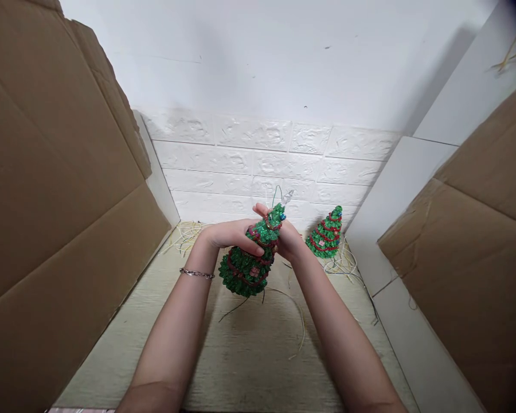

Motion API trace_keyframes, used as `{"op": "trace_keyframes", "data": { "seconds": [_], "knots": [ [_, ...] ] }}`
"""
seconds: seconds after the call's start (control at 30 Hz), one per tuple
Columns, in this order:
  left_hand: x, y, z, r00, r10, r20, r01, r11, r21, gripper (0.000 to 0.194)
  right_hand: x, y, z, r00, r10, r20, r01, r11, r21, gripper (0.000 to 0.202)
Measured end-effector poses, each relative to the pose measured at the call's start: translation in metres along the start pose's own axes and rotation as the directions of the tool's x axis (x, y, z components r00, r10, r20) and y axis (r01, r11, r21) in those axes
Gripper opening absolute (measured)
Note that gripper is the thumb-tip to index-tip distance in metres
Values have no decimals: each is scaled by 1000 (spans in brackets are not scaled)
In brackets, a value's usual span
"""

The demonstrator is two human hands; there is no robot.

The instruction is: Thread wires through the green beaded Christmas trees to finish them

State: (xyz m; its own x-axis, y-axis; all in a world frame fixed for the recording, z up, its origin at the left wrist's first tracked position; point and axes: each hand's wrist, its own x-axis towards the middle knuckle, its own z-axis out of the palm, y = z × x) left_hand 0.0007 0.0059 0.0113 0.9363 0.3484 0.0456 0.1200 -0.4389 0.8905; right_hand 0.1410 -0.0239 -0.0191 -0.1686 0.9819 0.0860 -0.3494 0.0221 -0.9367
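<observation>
A green glittery Christmas tree with red garland, small ornaments and a clear tip is held up, tilted to the right. My left hand grips it round its middle, the thumb lying across the front. My right hand is behind the tree's upper right side and touches it; most of its fingers are hidden. A thin green wire loop rises near the tip. Dark and pale strands hang below the base.
A second, smaller green tree stands at the back right of the wooden table. Loose wires lie around it, with more strands at the back left. Cardboard sheets flank both sides; a white brick-patterned wall stands behind.
</observation>
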Motion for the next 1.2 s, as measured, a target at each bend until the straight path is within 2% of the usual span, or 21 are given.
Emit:
{"op": "trace_keyframes", "data": {
  "seconds": [0.13, 0.23, 0.3, 0.37, 0.47, 0.57, 0.67, 0.77, 0.83, 0.9, 0.97, 1.07, 1.2],
  "knots": [
    [1, -1, 1, 999, -6, 32, 6, 1000, -14, 39, 1, 0, -4, 1000, -18, -8, 18, 1000, -17, 27],
    [-1, 0, 1, 999, 1, 49, 1, 999, -51, 36, 0, -7, -17, 992, -108, -58, 113, 990, 87, 21],
    [-4, 0, 0, 999, -13, 52, 17, 997, -80, 36, -3, -18, -31, 978, -159, -137, 181, 969, 168, 19],
    [-6, 0, -1, 998, -39, 44, 44, 994, -105, 36, -9, -32, -45, 946, -230, -228, 276, 941, 195, 19],
    [-9, 0, -1, 997, -77, 23, 79, 992, -102, 34, -19, -52, -63, 871, -349, -346, 428, 884, 186, 18],
    [-9, 0, -1, 994, -107, -15, 106, 991, -83, 33, -27, -63, -67, 827, -418, -375, 502, 850, 161, 19],
    [-9, -2, -1, 992, -113, -58, 109, 992, -62, 34, -31, -64, -60, 827, -465, -316, 501, 865, 39, 23],
    [-9, -5, -3, 995, -93, -48, 90, 994, -66, 36, -31, -60, -51, 820, -486, -302, 468, 873, -135, 29],
    [-9, -8, -5, 998, -62, -21, 60, 995, -78, 40, -29, -55, -46, 869, -438, -228, 390, 892, -228, 34],
    [-9, -9, -6, 1000, -19, 14, 20, 996, -85, 48, -28, -49, -43, 949, -309, -67, 276, 914, -297, 42],
    [-6, -9, -5, 998, 17, 61, -11, 995, -103, 58, -26, -43, -39, 978, -173, 112, 201, 924, -326, 50],
    [-1, -5, 0, 989, 69, 133, -46, 985, -163, 72, -26, -37, -34, 949, -105, 297, 188, 945, -267, 52],
    [9, 7, 11, 971, 121, 205, -68, 966, -248, 87, -34, -39, -30, 907, -55, 417, 172, 953, -250, 52]
  ]
}}
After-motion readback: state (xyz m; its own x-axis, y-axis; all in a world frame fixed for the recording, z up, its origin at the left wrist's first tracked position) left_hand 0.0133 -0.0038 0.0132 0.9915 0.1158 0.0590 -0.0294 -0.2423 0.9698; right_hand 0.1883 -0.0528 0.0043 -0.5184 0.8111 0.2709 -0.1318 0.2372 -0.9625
